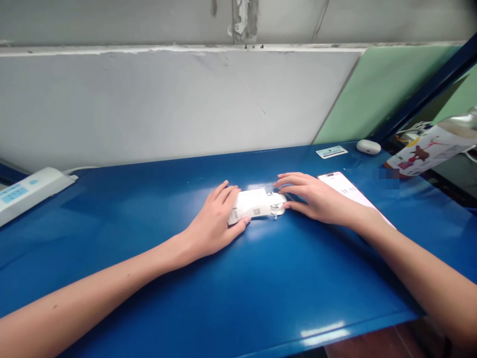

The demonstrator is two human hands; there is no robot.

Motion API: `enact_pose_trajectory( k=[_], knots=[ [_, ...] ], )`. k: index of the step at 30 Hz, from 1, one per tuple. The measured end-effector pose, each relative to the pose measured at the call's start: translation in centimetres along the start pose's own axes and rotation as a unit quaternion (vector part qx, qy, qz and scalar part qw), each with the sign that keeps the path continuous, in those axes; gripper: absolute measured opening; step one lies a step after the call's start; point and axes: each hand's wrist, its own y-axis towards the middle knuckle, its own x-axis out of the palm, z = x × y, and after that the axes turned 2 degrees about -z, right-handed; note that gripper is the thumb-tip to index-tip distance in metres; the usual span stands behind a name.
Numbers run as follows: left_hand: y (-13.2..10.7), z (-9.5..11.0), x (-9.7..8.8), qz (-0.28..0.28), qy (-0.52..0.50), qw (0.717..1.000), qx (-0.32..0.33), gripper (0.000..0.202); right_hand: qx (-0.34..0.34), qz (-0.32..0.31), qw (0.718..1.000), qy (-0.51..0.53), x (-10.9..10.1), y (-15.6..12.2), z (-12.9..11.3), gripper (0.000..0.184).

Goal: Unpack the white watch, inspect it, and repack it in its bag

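A small white packet point(251, 204) with printed codes lies on the blue tabletop in the middle of the head view. My left hand point(214, 219) grips its left end, fingers along the far side and thumb at the near edge. From the packet's right end sticks out a white rounded piece point(278, 204) with shiny parts; its exact kind I cannot make out. Curled fingers of my right hand point(313, 196) touch that piece, the thumb at its right edge and the fingertips at its far side.
A lit phone point(348, 191) lies partly under my right forearm. Behind it are a card point(331, 152) and a white earbud case point(368, 146). A labelled bottle point(428, 149) leans at the right. At the far left is a white power strip point(35, 191). A wall point(179, 104) borders the table's back edge.
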Motion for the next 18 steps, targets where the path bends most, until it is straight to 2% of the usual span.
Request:
enact_pose_trajectory(
  k=[6,12,18],
  knots=[
    [-0.1,-0.2,-0.1,-0.011,-0.004,1.0,0.007,0.057,0.036,0.01,0.999,0.014,0.1,0.0,-1.3,0.043],
    [-0.2,-0.2,0.1,-0.011,0.004,1.0,0.009,0.059,0.056,-0.002,0.998,0.037,1.0,0.2,-1.7,0.036],
    [0.0,0.0,0.1,-0.016,0.029,0.999,0.007,0.06,0.06,-0.02,0.998,-0.003,-0.1,0.1,-1.3,0.032]
  ],
)
